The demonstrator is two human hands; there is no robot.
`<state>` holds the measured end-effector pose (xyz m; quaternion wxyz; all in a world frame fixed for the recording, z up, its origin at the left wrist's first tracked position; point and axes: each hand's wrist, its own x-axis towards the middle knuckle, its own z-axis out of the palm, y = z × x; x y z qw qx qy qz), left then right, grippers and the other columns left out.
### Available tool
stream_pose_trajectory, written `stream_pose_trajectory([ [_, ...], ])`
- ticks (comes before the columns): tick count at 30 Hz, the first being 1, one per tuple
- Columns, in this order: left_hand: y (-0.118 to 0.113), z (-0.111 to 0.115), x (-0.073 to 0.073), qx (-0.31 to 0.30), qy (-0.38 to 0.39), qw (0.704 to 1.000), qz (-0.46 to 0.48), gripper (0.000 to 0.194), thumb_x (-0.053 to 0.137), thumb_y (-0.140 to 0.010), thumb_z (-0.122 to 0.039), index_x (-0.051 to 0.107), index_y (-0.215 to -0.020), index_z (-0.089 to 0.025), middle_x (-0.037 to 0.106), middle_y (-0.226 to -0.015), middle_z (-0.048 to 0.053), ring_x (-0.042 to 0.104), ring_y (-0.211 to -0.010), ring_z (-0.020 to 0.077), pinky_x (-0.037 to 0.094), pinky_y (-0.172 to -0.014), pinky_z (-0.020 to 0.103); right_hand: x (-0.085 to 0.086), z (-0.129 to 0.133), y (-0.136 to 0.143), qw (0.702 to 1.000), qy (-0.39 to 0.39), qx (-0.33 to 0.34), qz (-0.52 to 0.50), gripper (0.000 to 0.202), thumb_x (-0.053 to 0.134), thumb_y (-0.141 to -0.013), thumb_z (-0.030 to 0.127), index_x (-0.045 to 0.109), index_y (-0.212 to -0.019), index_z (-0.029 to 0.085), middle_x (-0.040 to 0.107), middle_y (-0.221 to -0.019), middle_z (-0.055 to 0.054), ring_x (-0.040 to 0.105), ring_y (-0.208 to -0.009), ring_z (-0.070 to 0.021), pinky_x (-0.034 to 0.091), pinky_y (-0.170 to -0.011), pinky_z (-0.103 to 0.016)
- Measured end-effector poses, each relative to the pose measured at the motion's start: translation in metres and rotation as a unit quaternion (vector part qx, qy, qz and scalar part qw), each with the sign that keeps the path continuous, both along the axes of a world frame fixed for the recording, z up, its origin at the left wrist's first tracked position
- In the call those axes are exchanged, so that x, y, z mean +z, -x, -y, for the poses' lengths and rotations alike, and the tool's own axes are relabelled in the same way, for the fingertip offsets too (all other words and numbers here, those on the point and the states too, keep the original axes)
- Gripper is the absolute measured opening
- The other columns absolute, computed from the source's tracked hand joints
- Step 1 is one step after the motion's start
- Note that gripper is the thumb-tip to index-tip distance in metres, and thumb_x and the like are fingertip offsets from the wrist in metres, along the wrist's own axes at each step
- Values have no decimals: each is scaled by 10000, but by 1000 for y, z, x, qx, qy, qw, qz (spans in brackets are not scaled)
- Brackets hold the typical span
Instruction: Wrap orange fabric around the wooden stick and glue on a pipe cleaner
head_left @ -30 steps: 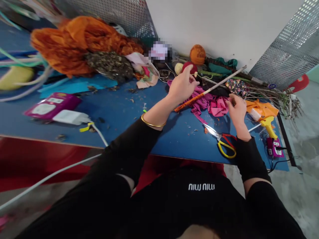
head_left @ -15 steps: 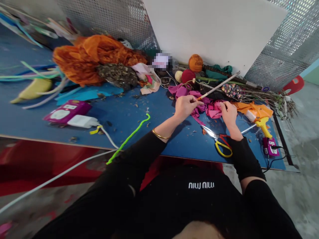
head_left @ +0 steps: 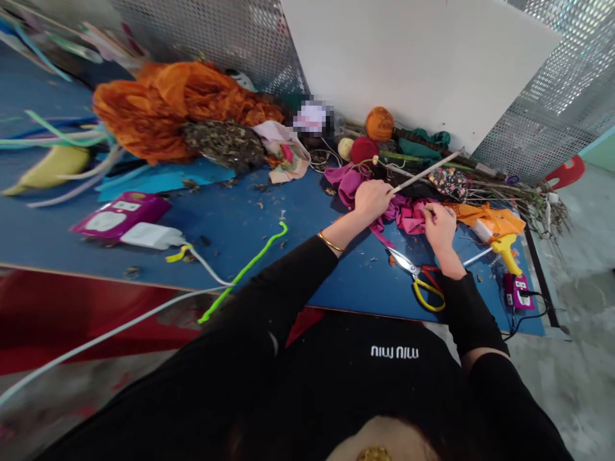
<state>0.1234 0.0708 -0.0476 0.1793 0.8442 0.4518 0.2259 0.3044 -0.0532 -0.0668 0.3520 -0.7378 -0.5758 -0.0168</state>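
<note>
My left hand (head_left: 373, 200) is closed around the lower end of a thin pale stick (head_left: 427, 169), which slants up to the right. My right hand (head_left: 440, 224) pinches the edge of the bright pink cloth (head_left: 410, 219). Purple-magenta cloth (head_left: 346, 182) lies bunched beyond my left hand and runs beneath it. Scissors (head_left: 423, 282) with yellow and red handles lie partly open on the table between my forearms, their blades touching a strip of the cloth.
Orange cloth (head_left: 168, 109), a purple power strip (head_left: 122, 214) and a green pipe cleaner (head_left: 254, 259) are on the blue table (head_left: 307, 243) to the left. Twigs (head_left: 509, 192), balls (head_left: 379, 123) and a yellow glue gun (head_left: 505, 250) lie back and right, before a white board (head_left: 408, 57).
My left hand has moved right and slightly up along the stick, and its back now hides the fingers more. My right hand still pinches the pink cloth. The view has shifted slightly.
</note>
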Motion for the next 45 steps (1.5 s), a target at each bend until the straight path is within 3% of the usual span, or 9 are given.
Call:
stream_pose_trajectory([
  [5,11,27,11,9,-13,998,60,108,650,-971,-194,723,-1051,-189,792,-1093,110,726,-1014,281,482,-810,365,6,5,3,993,-64,28,-99,162,644,-961,316,780,-970,228,842,-1051,-95,743,-1049,-260,524,-1060,-435],
  [9,20,57,23,-29,-2,991,129,117,670,-918,-169,682,-1028,-209,794,-946,52,713,-843,243,460,-718,334,11,11,16,941,-116,94,-305,258,718,-928,479,796,-989,241,835,-975,-39,757,-925,-208,600,-937,-381],
  [15,23,71,23,-107,155,954,234,221,728,-844,-169,724,-1064,-184,797,-971,26,720,-852,192,532,-789,296,15,17,37,889,-102,123,-430,273,860,-813,503,799,-886,247,799,-868,12,726,-818,-155,614,-835,-329],
  [20,24,70,23,-170,249,895,330,300,636,-985,-266,787,-1232,-187,780,-922,23,643,-674,121,511,-638,238,17,19,42,871,-121,138,-456,199,858,-833,440,813,-919,267,817,-879,25,759,-838,-151,648,-910,-366],
  [24,26,70,25,-165,272,871,375,291,641,-993,-229,835,-1210,-217,755,-859,14,586,-567,95,471,-541,221,19,20,43,873,-115,133,-455,226,856,-843,464,819,-953,271,833,-922,15,787,-872,-173,670,-949,-419],
  [30,25,74,20,-148,222,881,390,258,725,-986,-286,859,-1202,-241,796,-870,23,657,-634,134,545,-596,253,19,20,44,874,-113,128,-454,270,853,-851,520,805,-938,269,825,-936,14,777,-865,-166,679,-915,-399],
  [35,20,83,11,-124,111,915,368,258,713,-1004,-285,859,-1216,-278,825,-961,32,750,-866,181,601,-794,287,16,20,46,875,-114,107,-459,295,841,-865,513,772,-897,228,780,-874,3,737,-822,-145,654,-851,-342],
  [38,17,87,6,-116,57,926,354,274,703,-1005,-273,852,-1235,-268,823,-1007,39,750,-907,178,594,-831,284,16,20,46,875,-121,101,-458,281,850,-848,492,756,-858,227,756,-830,18,705,-773,-129,636,-797,-313],
  [45,20,85,7,-129,132,910,372,296,680,-1020,-338,845,-1253,-260,805,-923,29,707,-717,148,578,-690,264,17,19,47,895,-140,88,-413,283,823,-863,496,723,-774,247,741,-753,35,702,-718,-136,641,-772,-331],
])
